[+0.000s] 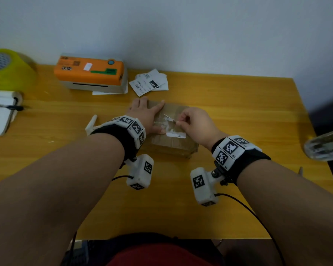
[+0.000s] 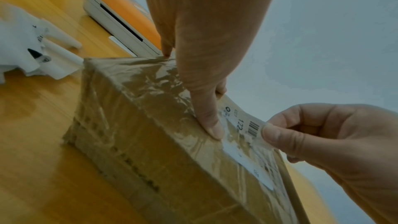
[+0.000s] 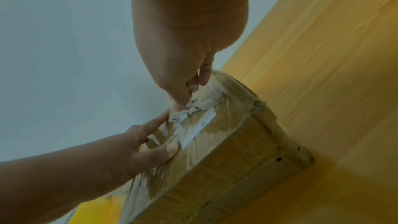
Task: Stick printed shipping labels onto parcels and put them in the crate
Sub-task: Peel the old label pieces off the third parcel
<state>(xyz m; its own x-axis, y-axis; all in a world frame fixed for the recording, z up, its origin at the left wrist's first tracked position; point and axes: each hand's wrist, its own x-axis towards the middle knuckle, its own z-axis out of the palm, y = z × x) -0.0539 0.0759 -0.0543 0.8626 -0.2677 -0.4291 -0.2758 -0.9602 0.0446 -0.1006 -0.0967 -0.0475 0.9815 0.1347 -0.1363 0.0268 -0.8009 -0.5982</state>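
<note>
Cardboard parcel (image 1: 169, 129), taped over, lies on the bench (image 1: 238, 104), steadied by the spread left hand (image 1: 146, 114). A printed label (image 2: 243, 123) is pinched in the right hand (image 1: 196, 123)'s grip above its top. Sticking is judged under way; next, it must be laid flat and smoothed.

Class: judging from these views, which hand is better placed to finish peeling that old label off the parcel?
Right. The right hand already pinches the label; the left hand presses flat on the parcel, steadying it.
</note>
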